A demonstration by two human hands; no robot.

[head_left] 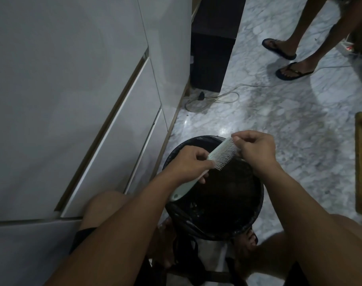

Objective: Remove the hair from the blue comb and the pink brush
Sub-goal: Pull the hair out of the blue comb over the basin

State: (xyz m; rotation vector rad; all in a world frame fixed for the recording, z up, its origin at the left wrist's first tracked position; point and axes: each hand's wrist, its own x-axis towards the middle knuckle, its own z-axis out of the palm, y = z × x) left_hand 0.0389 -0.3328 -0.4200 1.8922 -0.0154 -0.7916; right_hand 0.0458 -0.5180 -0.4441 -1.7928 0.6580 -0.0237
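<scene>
Comb position was the governing relation: the blue comb (pixel 212 161) lay diagonally between both hands above the black bin (pixel 256 213), its long axis running from the handle end at lower left up to the toothed end at upper right, teeth facing down and right. The left hand (pixel 188 164) was closed around the handle portion. The right hand (pixel 256 149) sat at the far tip of the toothed end, thumb and fingers pinched narrow at the teeth; whether hair was caught in that pinch could not be told. The right hand was therefore the nearer one to the teeth, and a pull away from the teeth appeared to be the coming move. The pink brush was not in view. The bin, lined with a dark bag, stood on a marble-patterned floor (pixel 289 120) beside white cabinet doors (pixel 73 89). A second person's sandalled feet (pixel 287 58) stood well apart.
</scene>
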